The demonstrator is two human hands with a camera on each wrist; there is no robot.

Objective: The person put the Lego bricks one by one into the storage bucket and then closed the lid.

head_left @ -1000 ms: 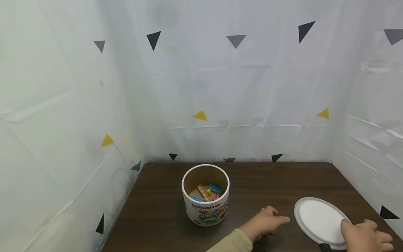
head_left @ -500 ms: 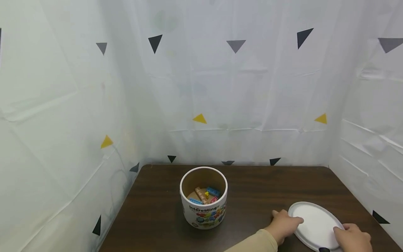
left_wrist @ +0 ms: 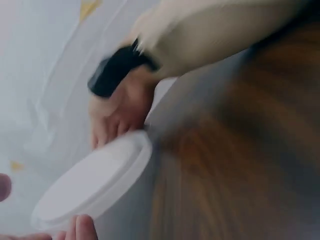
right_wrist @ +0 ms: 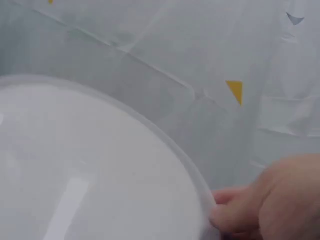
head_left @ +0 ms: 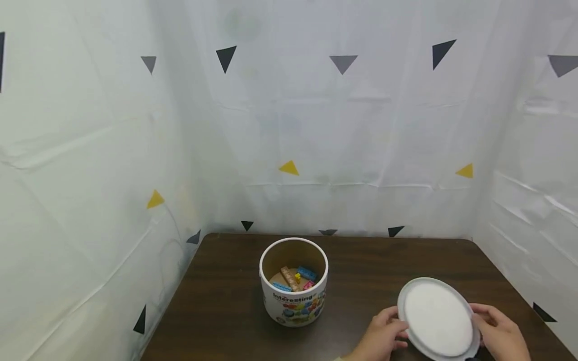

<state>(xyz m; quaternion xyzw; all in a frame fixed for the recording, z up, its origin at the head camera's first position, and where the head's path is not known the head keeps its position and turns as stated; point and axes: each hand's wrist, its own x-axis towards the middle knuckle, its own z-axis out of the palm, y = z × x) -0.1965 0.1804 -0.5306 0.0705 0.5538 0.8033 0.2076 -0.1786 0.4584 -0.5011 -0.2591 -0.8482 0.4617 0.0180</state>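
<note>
A round white lid [head_left: 438,318] is held up at the right of the table in the head view, tilted. My right hand [head_left: 501,333] pinches its right rim, thumb on top. The right wrist view shows the lid [right_wrist: 100,165] large, with the right hand [right_wrist: 275,205] at its edge. At the lid's left rim, my left hand [head_left: 381,333] grips with thumb and fingers. In the left wrist view the lid [left_wrist: 95,175] lies between blurred left fingertips [left_wrist: 82,227] and the right hand [left_wrist: 122,110].
An open white bucket [head_left: 293,306] printed "Interesting" stands left of the hands, holding several toy bricks [head_left: 289,277] in blue, brown, yellow and pink. The dark wooden table [head_left: 217,301] is bordered by white curtains [head_left: 361,125] with triangles.
My left hand has moved right to the lid's left rim. The right hand has taken its right rim. The lid has come up off the table and shifted slightly left.
</note>
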